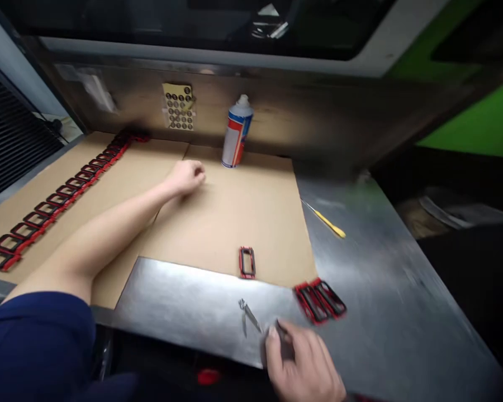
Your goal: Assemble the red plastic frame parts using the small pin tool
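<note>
My left hand [188, 176] is over the cardboard sheet [230, 218], left of a spray can [237, 133]. Its fingers are curled in, and anything inside them is hidden. At the front edge of the metal bench, my right hand [305, 363] is bent, with thumb and forefinger tips close together. Whether something small sits between them is unclear through the blur. Just left of that thumb lies a nail clipper [250, 317] with its lever swung out. A single red and black rectangular frame [247, 262] rests on the cardboard's near edge. Two or so similar frames [319, 301] overlap behind my right hand.
A long row of red and black frames [69, 190] runs along the left cardboard. A yellow-handled tool [329, 224] lies on the metal bench [373, 279] at right. A yellow sticker sheet [179, 107] is on the metal back wall.
</note>
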{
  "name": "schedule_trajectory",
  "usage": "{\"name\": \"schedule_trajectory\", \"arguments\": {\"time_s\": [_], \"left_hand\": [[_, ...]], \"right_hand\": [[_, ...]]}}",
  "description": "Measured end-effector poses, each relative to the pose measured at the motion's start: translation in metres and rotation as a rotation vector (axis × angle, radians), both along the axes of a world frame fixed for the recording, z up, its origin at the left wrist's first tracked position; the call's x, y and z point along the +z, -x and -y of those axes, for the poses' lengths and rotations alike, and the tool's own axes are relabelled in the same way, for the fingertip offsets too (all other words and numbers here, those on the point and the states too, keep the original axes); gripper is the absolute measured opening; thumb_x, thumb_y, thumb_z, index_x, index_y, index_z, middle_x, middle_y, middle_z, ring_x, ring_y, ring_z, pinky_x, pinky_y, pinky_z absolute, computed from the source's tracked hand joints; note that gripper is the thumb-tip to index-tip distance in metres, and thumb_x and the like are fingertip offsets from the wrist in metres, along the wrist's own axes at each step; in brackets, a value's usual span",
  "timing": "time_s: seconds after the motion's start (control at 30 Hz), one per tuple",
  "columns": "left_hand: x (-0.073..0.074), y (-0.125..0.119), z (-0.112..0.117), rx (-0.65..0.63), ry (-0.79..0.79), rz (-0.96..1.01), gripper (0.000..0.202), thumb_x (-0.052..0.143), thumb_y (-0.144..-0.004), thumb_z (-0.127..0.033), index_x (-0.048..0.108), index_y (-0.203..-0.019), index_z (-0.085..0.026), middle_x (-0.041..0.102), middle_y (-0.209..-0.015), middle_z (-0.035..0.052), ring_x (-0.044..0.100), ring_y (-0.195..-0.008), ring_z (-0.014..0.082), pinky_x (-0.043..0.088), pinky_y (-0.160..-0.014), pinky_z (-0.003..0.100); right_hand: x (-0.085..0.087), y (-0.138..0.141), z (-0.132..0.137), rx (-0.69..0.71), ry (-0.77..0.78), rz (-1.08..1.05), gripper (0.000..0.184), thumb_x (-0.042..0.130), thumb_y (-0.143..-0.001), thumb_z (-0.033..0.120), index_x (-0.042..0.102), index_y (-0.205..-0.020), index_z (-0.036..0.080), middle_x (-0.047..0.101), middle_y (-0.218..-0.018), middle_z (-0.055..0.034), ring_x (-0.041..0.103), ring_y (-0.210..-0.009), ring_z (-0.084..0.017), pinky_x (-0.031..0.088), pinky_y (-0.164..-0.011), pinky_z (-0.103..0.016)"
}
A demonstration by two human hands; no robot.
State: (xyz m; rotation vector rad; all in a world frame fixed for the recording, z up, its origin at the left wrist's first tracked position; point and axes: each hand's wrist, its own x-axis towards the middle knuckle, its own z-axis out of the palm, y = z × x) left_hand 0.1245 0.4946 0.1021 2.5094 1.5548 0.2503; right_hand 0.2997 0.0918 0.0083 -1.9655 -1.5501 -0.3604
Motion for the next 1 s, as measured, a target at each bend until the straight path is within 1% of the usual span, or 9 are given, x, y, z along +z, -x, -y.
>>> {"name": "schedule_trajectory", "arguments": {"time_s": [0.1, 0.2, 0.43, 0.53, 0.63, 0.7, 0.8, 0.87, 1.0], "left_hand": [[0.007, -0.016, 0.097, -0.372, 0.082, 0.039, 0.058, 0.062, -0.088, -0.050, 0.060, -0.138, -0.021, 0.064, -0.140, 0.0096, 0.072, -0.107, 0.0262, 0.055, -0.098, 0.035], [0.007, -0.028, 0.164, -0.450, 0.147, -0.040, 0.093, 0.069, -0.076, -0.069, 0.042, -0.155, -0.025, 0.050, -0.155, 0.0140, 0.070, -0.114, 0.0353, 0.057, -0.095, 0.043], [0.000, -0.048, 0.199, -0.337, 0.119, -0.118, 0.061, 0.072, -0.074, -0.042, 0.063, -0.132, -0.024, 0.071, -0.127, 0.0115, 0.071, -0.113, 0.0355, 0.057, -0.092, 0.041], [0.011, -0.029, 0.228, -0.299, 0.079, -0.049, 0.061, 0.069, -0.078, -0.041, 0.060, -0.135, -0.021, 0.070, -0.131, 0.0124, 0.070, -0.116, 0.0336, 0.057, -0.096, 0.041], [0.013, 0.011, 0.289, -0.331, 0.068, 0.103, 0.066, 0.063, -0.084, -0.043, 0.048, -0.146, -0.024, 0.066, -0.138, 0.0088, 0.072, -0.109, 0.0238, 0.059, -0.096, 0.034], [0.000, 0.039, 0.340, -0.448, 0.101, 0.386, 0.072, 0.069, -0.079, -0.038, 0.048, -0.146, -0.023, 0.068, -0.132, 0.0104, 0.073, -0.104, 0.0235, 0.061, -0.092, 0.034], [-0.034, 0.070, 0.409, -0.508, 0.159, 0.597, 0.077, 0.075, -0.076, -0.032, 0.047, -0.147, -0.026, 0.068, -0.131, 0.0115, 0.071, -0.115, 0.0272, 0.061, -0.099, 0.039], [-0.057, 0.082, 0.440, -0.486, 0.217, 0.696, 0.081, 0.077, -0.076, -0.033, 0.044, -0.149, -0.028, 0.067, -0.135, 0.0129, 0.069, -0.121, 0.0294, 0.059, -0.104, 0.044], [-0.090, 0.098, 0.473, -0.378, 0.373, 0.860, 0.085, 0.078, -0.077, -0.036, 0.040, -0.153, -0.029, 0.064, -0.141, 0.0146, 0.068, -0.124, 0.0307, 0.057, -0.107, 0.048]], "right_hand": [[0.000, 0.002, 0.000, 0.008, -0.001, 0.030, 0.010, 0.068, -0.090, 0.025, 0.070, -0.098, 0.019, 0.066, -0.074, -0.0034, 0.062, -0.071, -0.021, 0.044, -0.066, -0.032], [0.002, 0.004, -0.006, -0.040, -0.012, -0.024, 0.011, 0.063, -0.091, 0.026, 0.071, -0.094, 0.019, 0.066, -0.076, -0.0052, 0.060, -0.074, -0.022, 0.042, -0.066, -0.033], [0.005, 0.006, -0.012, -0.008, -0.010, -0.261, 0.015, 0.061, -0.089, 0.026, 0.074, -0.089, 0.020, 0.067, -0.084, -0.0090, 0.057, -0.082, -0.024, 0.039, -0.070, -0.033], [0.015, 0.006, -0.001, 0.039, -0.039, -0.381, 0.017, 0.058, -0.090, 0.025, 0.074, -0.086, 0.019, 0.069, -0.085, -0.0092, 0.060, -0.085, -0.024, 0.045, -0.077, -0.034], [0.028, 0.019, 0.034, 0.116, -0.063, -0.534, 0.022, 0.054, -0.096, 0.030, 0.072, -0.091, 0.019, 0.072, -0.089, -0.0086, 0.065, -0.085, -0.022, 0.052, -0.079, -0.033], [0.032, 0.036, 0.069, 0.245, -0.018, -0.721, 0.025, 0.053, -0.100, 0.038, 0.071, -0.097, 0.020, 0.074, -0.091, -0.0071, 0.068, -0.082, -0.020, 0.055, -0.074, -0.031], [0.030, 0.067, 0.116, 0.572, 0.204, -1.373, 0.033, 0.065, -0.093, 0.053, 0.070, -0.100, 0.021, 0.071, -0.081, -0.0034, 0.064, -0.069, -0.017, 0.054, -0.064, -0.029], [0.027, 0.083, 0.135, 0.610, 0.344, -1.610, 0.037, 0.074, -0.085, 0.056, 0.069, -0.095, 0.020, 0.068, -0.078, -0.0021, 0.059, -0.066, -0.015, 0.052, -0.064, -0.029], [0.019, 0.099, 0.146, 0.572, 0.529, -1.693, 0.036, 0.082, -0.078, 0.053, 0.068, -0.084, 0.020, 0.062, -0.074, -0.0002, 0.052, -0.067, -0.014, 0.047, -0.063, -0.027]]}}
